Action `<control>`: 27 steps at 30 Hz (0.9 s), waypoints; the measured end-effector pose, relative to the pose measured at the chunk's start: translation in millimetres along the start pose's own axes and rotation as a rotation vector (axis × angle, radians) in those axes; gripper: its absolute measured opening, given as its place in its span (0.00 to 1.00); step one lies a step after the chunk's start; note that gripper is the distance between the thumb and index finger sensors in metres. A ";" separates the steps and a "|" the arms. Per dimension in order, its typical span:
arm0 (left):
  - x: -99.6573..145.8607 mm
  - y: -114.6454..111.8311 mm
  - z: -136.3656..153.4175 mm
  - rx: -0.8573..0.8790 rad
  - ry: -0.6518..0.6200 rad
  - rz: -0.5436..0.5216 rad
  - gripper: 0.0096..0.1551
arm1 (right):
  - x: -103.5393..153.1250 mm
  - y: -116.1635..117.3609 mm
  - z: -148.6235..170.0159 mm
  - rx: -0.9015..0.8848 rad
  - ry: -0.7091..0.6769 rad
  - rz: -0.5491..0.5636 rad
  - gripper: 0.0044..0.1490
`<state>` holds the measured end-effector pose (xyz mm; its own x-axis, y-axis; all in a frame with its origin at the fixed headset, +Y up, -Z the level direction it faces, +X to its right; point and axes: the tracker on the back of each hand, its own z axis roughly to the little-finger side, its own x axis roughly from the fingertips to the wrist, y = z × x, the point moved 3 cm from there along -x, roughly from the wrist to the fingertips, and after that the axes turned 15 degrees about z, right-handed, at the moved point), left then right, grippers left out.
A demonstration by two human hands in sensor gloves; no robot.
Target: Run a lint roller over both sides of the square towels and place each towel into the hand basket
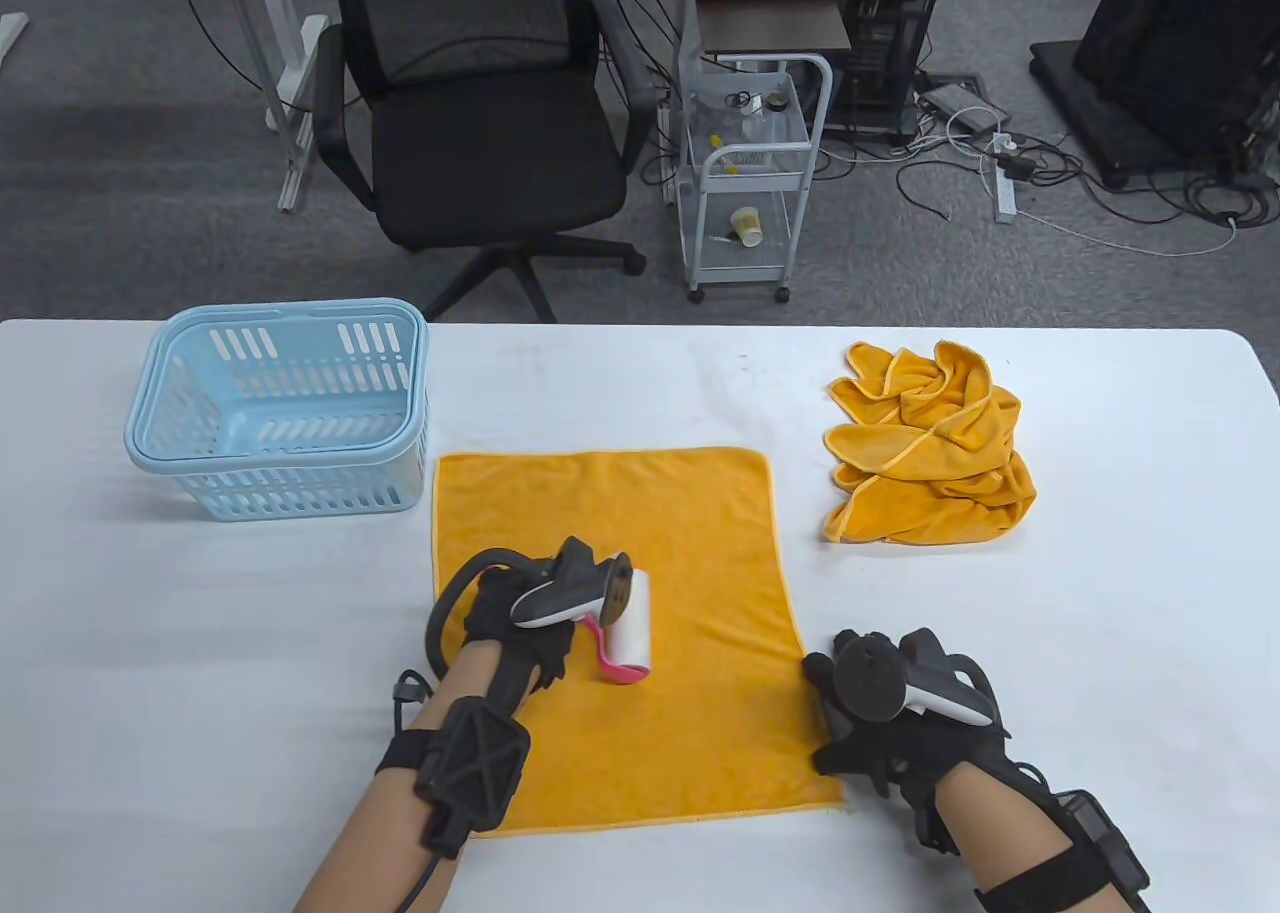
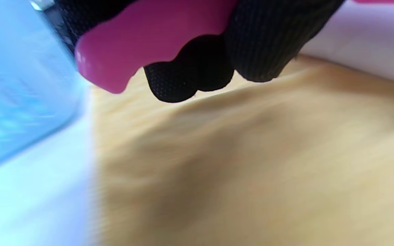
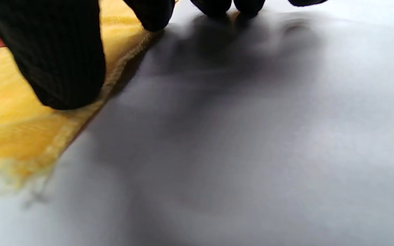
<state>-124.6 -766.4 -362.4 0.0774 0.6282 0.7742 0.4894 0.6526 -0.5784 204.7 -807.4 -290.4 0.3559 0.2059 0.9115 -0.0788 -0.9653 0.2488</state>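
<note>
Right hand (image 1: 885,728): nearest; flat fingers (image 3: 64,65) press the towel's edge.
Bench (image 1: 1100,553): white.
Flat towel (image 1: 620,513): spread mid-bench.
Towel pile (image 1: 925,448): waiting, right.
Basket (image 1: 280,423): far left.
Left hand (image 1: 520,618): grips the pink-handled lint roller (image 1: 630,633).
Tip: roll slowly in straight lines, keeping the edge pinned.

A: Identify the supporting surface.
B: White tabletop (image 1: 640,393), spanning the full width of the table view.

A: List items resting directly on it.
B: Light blue hand basket (image 1: 275,423), far left, upright. Orange square towel (image 1: 700,553), spread flat at centre, its left edge just beside the basket. Pile of crumpled orange towels (image 1: 925,448), right of the flat towel and apart from it.

A: Any contact at the flat towel's right edge?
B: Right wrist view: fingertips (image 3: 64,68) rest at the hemmed edge where towel meets tabletop.
</note>
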 end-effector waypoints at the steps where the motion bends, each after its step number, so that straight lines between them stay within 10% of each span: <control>1: 0.8 -8.7 17.7 -0.025 0.062 0.020 0.23 | 0.0 0.0 0.1 0.000 0.000 0.000 0.62; 10: 16.6 -44.4 85.0 0.022 0.217 0.086 0.24 | -0.5 0.1 -0.6 0.008 -0.002 -0.003 0.62; 20: 49.3 5.1 -58.1 0.190 -0.335 -0.122 0.29 | -0.3 -0.2 -0.7 0.005 0.000 -0.002 0.62; 27: 43.5 -9.9 -71.4 0.077 -0.277 -0.086 0.27 | -0.2 0.0 -0.6 0.003 0.002 -0.002 0.62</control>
<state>-64.1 -775.8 -304.7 -0.2068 0.6543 0.7274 0.4159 0.7318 -0.5399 204.1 -807.3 -290.4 0.3542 0.2078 0.9118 -0.0759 -0.9654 0.2495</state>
